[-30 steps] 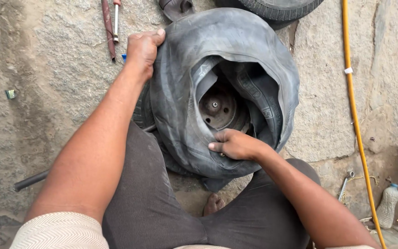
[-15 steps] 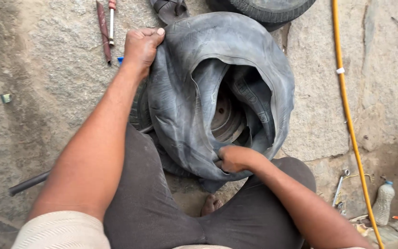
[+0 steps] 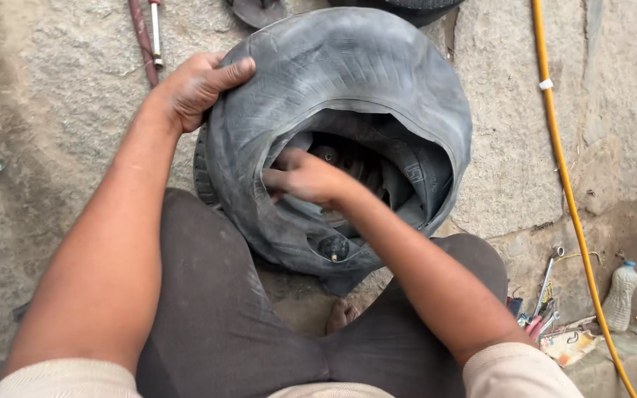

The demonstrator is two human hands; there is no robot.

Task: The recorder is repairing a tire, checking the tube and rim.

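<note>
Between the knees, on stony ground: soft, floppy inner tube draped over a wheel. Left hand clenched on its outer edge; right hand inside, grip unclear. Probably light, best gathered by folds.

The inner tube is dull black rubber, matt, dusty and creased, with fine wrinkles where the left hand presses its rim. Beside the tube, near the right hand, the valve shows a small glint of metal. The ground around the tube is rough, grainy stone and packed dirt. Right of the tube runs a smooth, glossy yellow hose; past it stands a cloudy plastic bottle. The trousers below the tube are dark matt cloth.
</note>
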